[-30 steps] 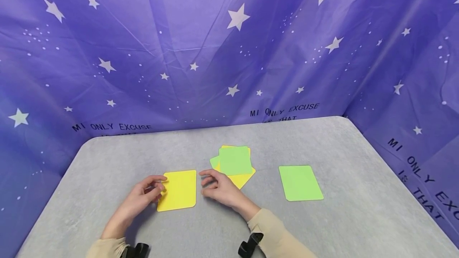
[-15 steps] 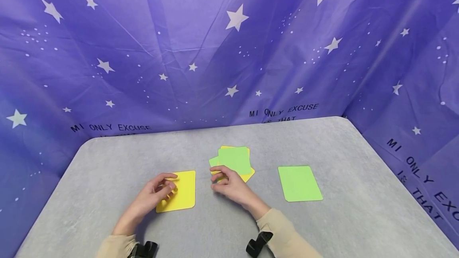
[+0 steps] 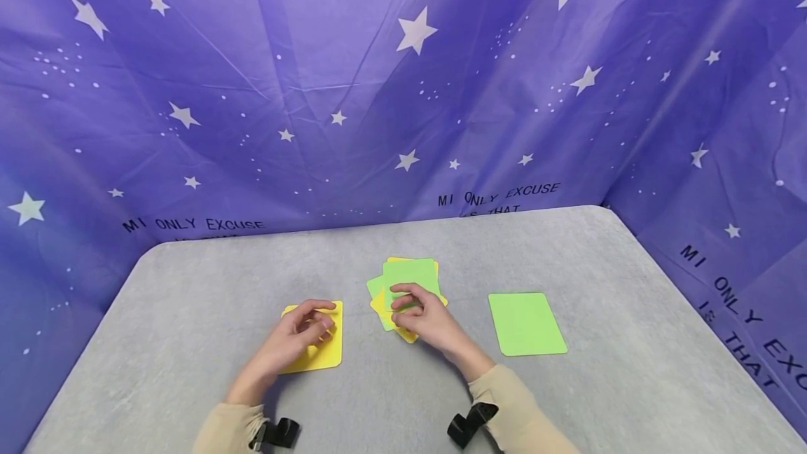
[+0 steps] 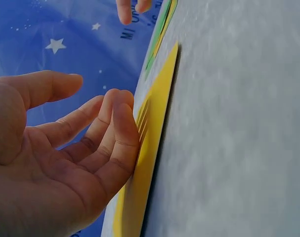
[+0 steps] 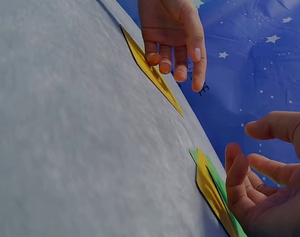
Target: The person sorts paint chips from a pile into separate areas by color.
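Observation:
In the head view a yellow square card (image 3: 333, 347) lies flat on the left part of the table. Over it is my left hand (image 3: 291, 338), fingers loosely bent and holding nothing; the left wrist view has the fingertips close to the yellow surface. A loose pile of overlapping green and yellow square cards sits in the middle, a green card (image 3: 408, 272) on top. My right hand (image 3: 435, 321) hovers over the pile's near side, thumb apart from the relaxed fingers, nothing between them. It hides part of the pile.
A single green square card (image 3: 528, 324) lies on the right of the grey table (image 3: 605, 272). Behind stands a purple star-patterned curtain (image 3: 353, 54). Each wrist wears a black camera, such as the left camera (image 3: 280, 433).
Both hands have moved to the right, the left further over the yellow card and the right from the gap between onto the pile. The cards have stayed in place.

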Tool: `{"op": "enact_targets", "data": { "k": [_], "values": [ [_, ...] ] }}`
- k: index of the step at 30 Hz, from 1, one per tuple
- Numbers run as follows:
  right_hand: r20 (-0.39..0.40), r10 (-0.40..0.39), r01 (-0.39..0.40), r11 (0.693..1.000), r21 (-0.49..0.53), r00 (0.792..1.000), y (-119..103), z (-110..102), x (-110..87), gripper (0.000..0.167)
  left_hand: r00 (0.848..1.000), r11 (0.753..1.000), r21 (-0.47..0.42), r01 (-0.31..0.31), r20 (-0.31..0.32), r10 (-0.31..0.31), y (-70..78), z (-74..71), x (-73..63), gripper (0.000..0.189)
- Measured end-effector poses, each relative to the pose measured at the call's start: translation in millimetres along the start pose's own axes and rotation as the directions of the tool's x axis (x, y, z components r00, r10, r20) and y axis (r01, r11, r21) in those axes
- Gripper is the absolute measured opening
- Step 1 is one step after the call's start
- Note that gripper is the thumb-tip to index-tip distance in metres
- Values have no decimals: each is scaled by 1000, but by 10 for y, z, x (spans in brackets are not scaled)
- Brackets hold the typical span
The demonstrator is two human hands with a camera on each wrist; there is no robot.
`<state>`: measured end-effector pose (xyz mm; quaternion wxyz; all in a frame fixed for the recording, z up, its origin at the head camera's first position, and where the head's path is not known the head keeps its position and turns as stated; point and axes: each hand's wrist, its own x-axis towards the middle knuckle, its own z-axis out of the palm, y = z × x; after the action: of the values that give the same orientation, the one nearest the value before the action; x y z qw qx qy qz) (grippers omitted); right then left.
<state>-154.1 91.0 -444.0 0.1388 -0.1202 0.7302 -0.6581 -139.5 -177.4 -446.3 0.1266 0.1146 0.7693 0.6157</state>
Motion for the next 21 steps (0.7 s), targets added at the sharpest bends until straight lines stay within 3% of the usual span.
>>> {"op": "enact_targets", "data": {
  "k": [13,21],
  "values": [
    [-77,44,-45,999,-17,996,11,-214,-26,50,996,1000,-18,-2,91,4,105,286,232,35],
    [-148,34,-39,999,-32,988,19,-353,-48,49,998,998,-58,-2,67,6,143,455,367,33]
  ]
}}
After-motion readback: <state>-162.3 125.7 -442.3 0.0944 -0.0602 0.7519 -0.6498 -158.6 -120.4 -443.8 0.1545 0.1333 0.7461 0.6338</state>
